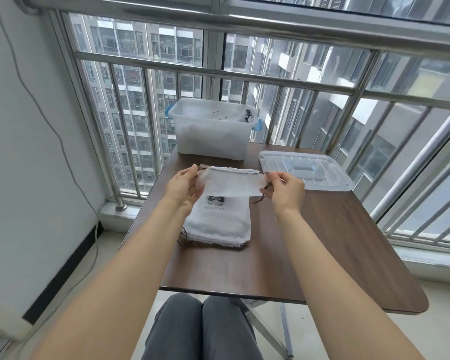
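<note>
Left hand: the left hand (182,187) pinches the upper left corner of a thin white non-woven drawstring bag (231,183), thumb and forefinger closed right where the cord comes out.
Right hand: the right hand (287,188) pinches the dark brown cord (265,188) at the bag's upper right corner, and the loose end dangles below the fingers.
Held bag: stretched flat and level between the two hands, lifted above the table, gathered hem away from the person.
Pile: a pile of white drawstring bags (221,222) lies on the table just under the held bag. The top one shows a black bow-tie print, and brown cords poke out at the near edge.
Table: a dark brown wood-grain tabletop (335,242) with rounded corners, set against the window rail.
Bin: a translucent white plastic storage bin with blue latches (208,133) stands open at the far edge, beyond the hands. Something dark lies inside, too dim to make out.
Lid: a clear ribbed plastic lid (307,170) lies flat to the right of the bin, near the right hand.
Person: seated, with grey trouser legs (200,331) under the near table edge.
Backdrop: a steel balcony railing (218,74) runs in front of the glass.
</note>
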`<state>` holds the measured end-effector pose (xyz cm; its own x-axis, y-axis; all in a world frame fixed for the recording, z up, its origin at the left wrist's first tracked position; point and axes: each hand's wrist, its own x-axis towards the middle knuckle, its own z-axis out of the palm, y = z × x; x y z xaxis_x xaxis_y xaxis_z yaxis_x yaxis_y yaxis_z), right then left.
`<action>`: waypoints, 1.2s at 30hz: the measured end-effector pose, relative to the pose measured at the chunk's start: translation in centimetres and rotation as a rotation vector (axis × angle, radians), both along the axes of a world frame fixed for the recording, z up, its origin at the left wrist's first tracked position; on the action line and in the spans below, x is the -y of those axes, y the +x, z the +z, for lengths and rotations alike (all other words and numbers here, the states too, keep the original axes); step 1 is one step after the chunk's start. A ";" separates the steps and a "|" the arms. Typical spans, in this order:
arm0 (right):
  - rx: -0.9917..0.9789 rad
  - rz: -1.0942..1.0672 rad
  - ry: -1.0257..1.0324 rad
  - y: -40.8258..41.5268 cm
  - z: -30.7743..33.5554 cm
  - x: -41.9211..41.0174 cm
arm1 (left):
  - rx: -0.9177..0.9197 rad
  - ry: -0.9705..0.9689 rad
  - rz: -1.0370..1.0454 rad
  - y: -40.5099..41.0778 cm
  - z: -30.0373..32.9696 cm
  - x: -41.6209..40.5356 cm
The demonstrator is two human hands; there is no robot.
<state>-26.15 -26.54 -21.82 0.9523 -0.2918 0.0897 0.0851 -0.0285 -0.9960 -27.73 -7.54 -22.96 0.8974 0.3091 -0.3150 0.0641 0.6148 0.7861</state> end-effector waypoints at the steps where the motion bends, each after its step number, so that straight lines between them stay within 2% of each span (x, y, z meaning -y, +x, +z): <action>1: -0.014 0.005 0.070 0.0 0.1 0.0 | 0.009 -0.033 -0.005 0.0 0.0 -0.1; 7: -0.164 -0.020 0.519 0.1 -0.6 -0.3 | 0.085 -0.279 -0.001 0.2 0.4 -0.5; 11: -0.153 0.106 0.739 0.1 0.1 -0.6 | 0.133 -0.301 -0.025 0.0 0.5 0.0; 15: -0.149 0.194 0.883 0.0 0.3 -0.4 | 0.174 -0.265 -0.048 -0.2 0.6 0.5; 20: -0.125 0.065 0.863 0.4 0.5 0.6 | 0.196 -0.254 0.040 0.1 1.3 -0.3; 22: -0.097 0.064 0.659 0.4 0.1 1.0 | 0.175 -0.078 0.028 0.0 1.4 -0.5; 23: -0.060 0.077 0.480 0.3 0.0 1.2 | 0.162 0.105 0.007 -0.1 1.4 -0.4; 26: 0.103 0.183 -0.231 -0.2 0.1 1.4 | 0.153 0.946 -0.122 -0.7 1.3 0.0; 28: 0.204 0.235 -0.661 -0.3 0.1 1.1 | 0.207 1.345 -0.190 -1.0 1.1 0.1; 30: 0.246 0.228 -0.918 -0.3 0.1 0.7 | 0.271 1.519 -0.228 -1.2 1.2 0.4; 32: 0.247 0.206 -1.071 -0.4 0.2 0.3 | 0.285 1.620 -0.255 -1.3 1.3 0.7; 34: 0.241 0.194 -1.185 -0.7 0.4 -0.1 | 0.248 1.691 -0.284 -1.2 1.6 1.0; 36: 0.245 0.183 -1.216 -1.0 0.6 -0.3 | 0.203 1.773 -0.278 -1.3 1.8 1.3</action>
